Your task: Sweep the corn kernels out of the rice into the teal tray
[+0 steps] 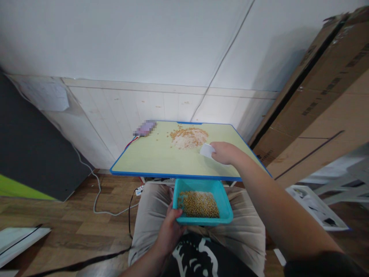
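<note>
**Holding a tub [203, 221] of beans [198, 207] by the table [155, 163]**

Gripping the tub's left side with left hand [170, 227], just off the table's near edge. Mostly beans inside, plus some whitish grains [205, 197]. Pinching a card [206, 150] in right hand [225, 152], on the table's right half, near a pile [189, 138] of both.

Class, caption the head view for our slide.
Left hand holding a teal tub of beans; right hand holding a flat white piece near a yellow-white heap on the table.

Loose pile of beans and whitish grains [188, 137]; white card [205, 150] at its near right; part-full teal bean tub [227, 201] before it.
</note>
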A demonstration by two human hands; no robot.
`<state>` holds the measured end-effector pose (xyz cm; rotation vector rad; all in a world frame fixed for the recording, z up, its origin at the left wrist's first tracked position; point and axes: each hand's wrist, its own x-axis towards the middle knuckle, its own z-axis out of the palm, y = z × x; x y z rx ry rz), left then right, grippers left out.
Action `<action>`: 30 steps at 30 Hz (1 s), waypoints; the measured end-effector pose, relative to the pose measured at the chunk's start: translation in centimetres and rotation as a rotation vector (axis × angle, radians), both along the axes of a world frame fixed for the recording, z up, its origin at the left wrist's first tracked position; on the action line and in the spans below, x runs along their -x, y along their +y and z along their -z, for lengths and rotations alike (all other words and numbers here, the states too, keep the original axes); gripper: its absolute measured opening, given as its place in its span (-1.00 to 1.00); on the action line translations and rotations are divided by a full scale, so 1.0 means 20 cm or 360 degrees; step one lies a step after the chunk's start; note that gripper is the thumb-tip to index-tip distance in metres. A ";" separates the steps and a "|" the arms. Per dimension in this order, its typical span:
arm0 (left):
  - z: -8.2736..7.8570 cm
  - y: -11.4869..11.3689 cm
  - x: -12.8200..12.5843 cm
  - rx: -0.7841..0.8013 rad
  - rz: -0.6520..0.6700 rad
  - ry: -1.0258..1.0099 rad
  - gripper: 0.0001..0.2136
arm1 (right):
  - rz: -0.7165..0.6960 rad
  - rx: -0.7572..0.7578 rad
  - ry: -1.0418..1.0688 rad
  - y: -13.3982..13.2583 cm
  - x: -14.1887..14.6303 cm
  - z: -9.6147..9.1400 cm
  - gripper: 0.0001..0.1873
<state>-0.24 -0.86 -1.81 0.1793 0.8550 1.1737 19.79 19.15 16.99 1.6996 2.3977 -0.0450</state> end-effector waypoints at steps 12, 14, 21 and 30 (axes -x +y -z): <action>-0.05 0.00 -0.01 0.0124 -0.0071 0.0051 -0.21 | -0.0028 -0.0017 -0.0060 -0.04 0.02 0.00 -0.54; -0.04 0.00 -0.02 0.0113 -0.0109 0.0028 -0.20 | -0.0049 -0.0006 -0.0073 -0.04 0.01 -0.01 -0.53; 0.06 -0.02 -0.01 0.0008 -0.0034 -0.0012 -0.19 | -0.0195 0.0175 -0.0125 -0.01 -0.07 -0.16 -0.50; 0.06 0.00 -0.03 0.0058 -0.0045 -0.0196 -0.01 | -0.0060 -0.0476 0.0536 0.42 0.00 -0.46 -0.55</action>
